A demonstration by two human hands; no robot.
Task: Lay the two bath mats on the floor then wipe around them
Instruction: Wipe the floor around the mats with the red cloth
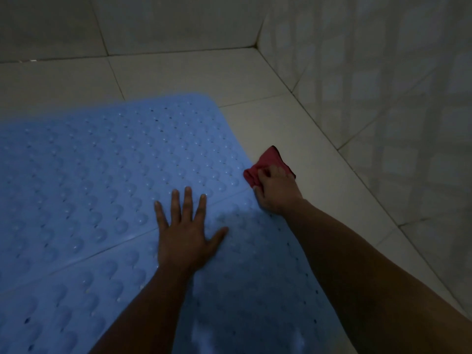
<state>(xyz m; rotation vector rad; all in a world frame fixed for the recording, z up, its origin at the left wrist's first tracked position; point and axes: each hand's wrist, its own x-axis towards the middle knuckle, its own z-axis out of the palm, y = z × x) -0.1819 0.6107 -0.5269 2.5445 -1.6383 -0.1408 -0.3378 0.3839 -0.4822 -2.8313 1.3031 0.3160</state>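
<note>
Red cloth (265, 166) gripped, right hand (274, 194), floor (293, 129)

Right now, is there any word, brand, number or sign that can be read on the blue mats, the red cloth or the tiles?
None can be read.
Far blue mat: only raised bumps and small holes.
Near blue mat: the same, no print visible.
Red cloth, gripped by the right hand: no label shows.
Floor tiles and wall tiles: plain; the picture is dim.
</note>
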